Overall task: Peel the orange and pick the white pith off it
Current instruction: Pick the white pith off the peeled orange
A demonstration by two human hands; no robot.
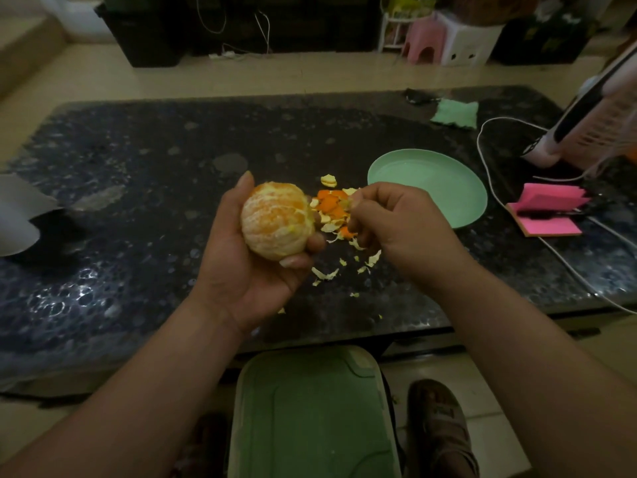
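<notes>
Orange [277, 220], fully peeled, sits cupped in the left hand [251, 257] above the bench [138, 167]; the right hand [396, 222], fingers curled, apparently pinches pith beside scattered peel [331, 205].

Dark speckled counter [138, 150], clutter at right.
Empty green plate [431, 181] right of centre; pink sticky-note pad [548, 212] beside it, white cable [479, 146] between them. Green cloth [455, 113] at far edge, grey paper [17, 215] left. Green stool [310, 415] below near edge.
</notes>
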